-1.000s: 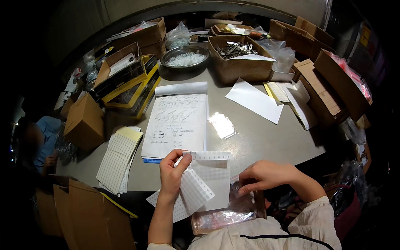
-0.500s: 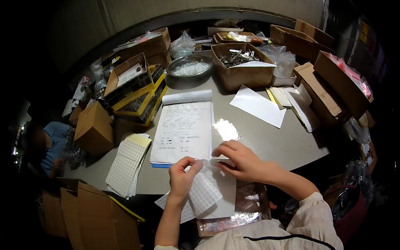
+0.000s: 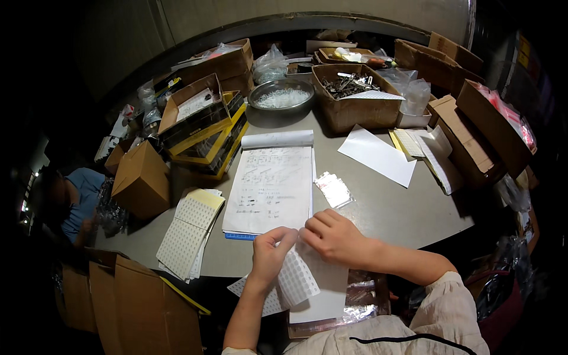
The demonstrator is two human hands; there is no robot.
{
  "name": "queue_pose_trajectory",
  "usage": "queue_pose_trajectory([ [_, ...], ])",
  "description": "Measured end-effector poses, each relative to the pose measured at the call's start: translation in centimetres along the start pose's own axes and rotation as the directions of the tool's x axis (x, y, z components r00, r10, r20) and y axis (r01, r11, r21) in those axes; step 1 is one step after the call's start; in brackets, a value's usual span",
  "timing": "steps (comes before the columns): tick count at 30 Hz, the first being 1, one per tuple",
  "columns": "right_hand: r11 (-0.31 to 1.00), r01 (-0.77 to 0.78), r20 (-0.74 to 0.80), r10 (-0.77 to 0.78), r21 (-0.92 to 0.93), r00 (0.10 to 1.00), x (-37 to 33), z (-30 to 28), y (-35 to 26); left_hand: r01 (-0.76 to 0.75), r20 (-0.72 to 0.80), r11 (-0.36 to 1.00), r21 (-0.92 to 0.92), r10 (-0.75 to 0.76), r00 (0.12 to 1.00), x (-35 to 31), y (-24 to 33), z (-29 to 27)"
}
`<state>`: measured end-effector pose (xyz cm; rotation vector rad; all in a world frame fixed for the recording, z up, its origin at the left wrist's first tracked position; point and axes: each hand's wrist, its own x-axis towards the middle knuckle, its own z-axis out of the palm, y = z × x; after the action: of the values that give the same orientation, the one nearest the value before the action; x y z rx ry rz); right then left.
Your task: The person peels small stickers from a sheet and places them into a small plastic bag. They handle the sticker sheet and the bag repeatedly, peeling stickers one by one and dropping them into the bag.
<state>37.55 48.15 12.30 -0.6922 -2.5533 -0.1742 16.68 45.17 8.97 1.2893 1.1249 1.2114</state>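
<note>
Below the notepad, my left hand (image 3: 273, 254) is closed, thumb against fingers, on a sheet of small round stickers (image 3: 297, 277) that hangs down curled. Right beside it my right hand (image 3: 336, 238) has its fingers curled in, the tips meeting my left fingertips at the sheet's upper end. Whatever my right fingers pinch is too small or hidden to make out. Under the sticker sheet hang a plain white sheet (image 3: 324, 290) and another dotted sheet (image 3: 272, 303). A stack of small clear plastic bags (image 3: 334, 190) lies just beyond my right hand.
A handwritten notepad (image 3: 269, 183) lies mid-table, with sticker sheets (image 3: 188, 231) to its left. Farther back stand a metal bowl of clear pieces (image 3: 281, 97) and a box of dark metal parts (image 3: 355, 109). Cartons (image 3: 142, 177) crowd both sides. A person (image 3: 80, 195) is at far left.
My right hand has closed in on my left, its fingers curling where they were more spread. The whole view has shifted slightly, with the table things appearing a little farther right.
</note>
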Motion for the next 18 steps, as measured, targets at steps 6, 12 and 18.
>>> queue_pose_trajectory([
  [6, 0.965, -0.040, -0.153, 0.081, 0.258, 0.985, 0.1, -2.5, 3.1, 0.013, -0.040, 1.000, 0.008, -0.013, 0.999, -0.5, 0.6, -0.3],
  [12, 0.958, -0.250, 0.103, 0.237, 0.143, 0.966, -6.1, 0.1, 10.1, -0.045, -0.057, 0.993, 0.109, 0.051, 0.997, -0.2, 0.6, 0.4],
  [18, 0.890, -0.415, 0.190, 0.381, 0.190, 0.905, -8.3, -4.0, 8.1, -0.009, -0.063, 0.996, 0.083, 0.015, 0.998, -0.3, 0.5, 0.2],
])
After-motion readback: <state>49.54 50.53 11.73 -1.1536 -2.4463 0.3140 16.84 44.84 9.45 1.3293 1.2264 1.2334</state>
